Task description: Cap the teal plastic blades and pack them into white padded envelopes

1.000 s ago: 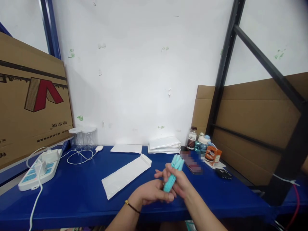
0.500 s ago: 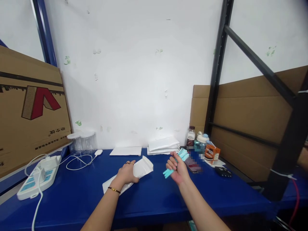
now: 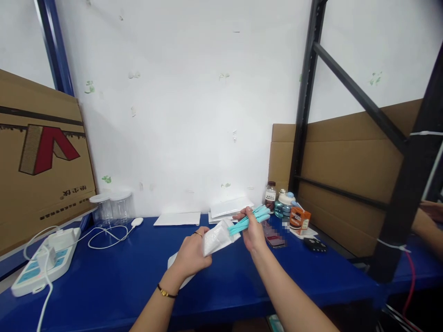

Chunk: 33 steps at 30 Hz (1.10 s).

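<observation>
My left hand (image 3: 194,253) is closed around a white padded mailer (image 3: 218,237), lifted at a slant over the blue tabletop. The mailer's mouth faces right, toward my other hand. In my right hand (image 3: 253,233) is a bundle of thin light-blue sticks (image 3: 258,216), gripped between thumb and fingers. Their lower left ends reach the mailer's open end, and I cannot tell how far they go inside. What exactly the sticks are is too small to make out.
White mailers lie by the wall, one flat (image 3: 177,219) and several stacked (image 3: 231,207). A power strip (image 3: 51,263) with cables and clear jars (image 3: 119,210) stand left. At right are a brown bottle (image 3: 270,198), an orange box (image 3: 299,219), a phone (image 3: 275,236) and another person's arm (image 3: 431,226).
My left hand has raised the mailer off the table and moved it right. The bundle of sticks has tilted down leftward, its ends now at the mailer's mouth.
</observation>
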Each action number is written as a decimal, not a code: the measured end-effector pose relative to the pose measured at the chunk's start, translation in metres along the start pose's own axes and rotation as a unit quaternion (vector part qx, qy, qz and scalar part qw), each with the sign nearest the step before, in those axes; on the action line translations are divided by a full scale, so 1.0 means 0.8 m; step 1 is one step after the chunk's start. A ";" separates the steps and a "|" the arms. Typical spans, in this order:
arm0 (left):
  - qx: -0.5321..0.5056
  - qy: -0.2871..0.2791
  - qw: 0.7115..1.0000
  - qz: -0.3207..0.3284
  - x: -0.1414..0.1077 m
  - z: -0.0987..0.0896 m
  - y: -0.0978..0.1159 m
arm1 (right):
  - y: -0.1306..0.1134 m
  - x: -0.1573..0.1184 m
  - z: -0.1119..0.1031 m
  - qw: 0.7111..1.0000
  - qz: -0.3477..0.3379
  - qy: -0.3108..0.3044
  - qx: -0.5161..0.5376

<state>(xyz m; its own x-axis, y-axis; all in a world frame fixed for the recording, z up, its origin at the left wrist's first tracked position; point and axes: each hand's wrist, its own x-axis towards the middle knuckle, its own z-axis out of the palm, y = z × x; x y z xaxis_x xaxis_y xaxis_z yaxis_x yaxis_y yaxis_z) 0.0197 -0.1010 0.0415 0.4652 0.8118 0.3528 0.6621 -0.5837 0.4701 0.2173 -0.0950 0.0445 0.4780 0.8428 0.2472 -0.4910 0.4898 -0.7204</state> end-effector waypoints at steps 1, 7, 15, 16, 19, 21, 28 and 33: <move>-0.017 0.009 1.000 0.009 0.000 0.001 0.002 | -0.005 0.000 0.002 1.000 0.012 -0.009 0.005; -0.138 0.118 0.983 0.017 0.005 0.023 0.016 | -0.033 -0.012 0.040 0.990 0.048 -0.118 -0.065; -0.251 0.239 0.938 -0.003 0.017 0.037 0.031 | -0.060 -0.020 0.088 0.937 0.026 -0.243 -0.252; -0.261 0.247 0.933 -0.004 0.018 0.037 0.031 | -0.062 -0.021 0.093 0.931 0.031 -0.257 -0.259; -0.288 0.252 0.924 -0.004 0.019 0.035 0.029 | -0.068 -0.023 0.106 0.918 0.024 -0.278 -0.283; -0.302 0.257 0.918 -0.006 0.019 0.033 0.028 | -0.072 -0.026 0.115 0.911 0.017 -0.284 -0.298; -0.311 0.276 0.909 -0.019 0.015 0.030 0.030 | -0.082 -0.036 0.132 0.896 0.023 -0.314 -0.312; -0.311 0.286 0.906 -0.020 0.011 0.029 0.023 | -0.082 -0.030 0.115 0.866 -0.055 -0.316 -0.383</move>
<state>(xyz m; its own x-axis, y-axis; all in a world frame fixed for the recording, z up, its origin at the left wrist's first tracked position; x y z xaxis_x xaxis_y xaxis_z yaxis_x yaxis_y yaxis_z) 0.0493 -0.1045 0.0346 -0.0499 0.7963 0.6029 0.1299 -0.5933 0.7944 0.1709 -0.1273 0.1457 -0.1219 0.8725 0.4731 0.2760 0.4876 -0.8283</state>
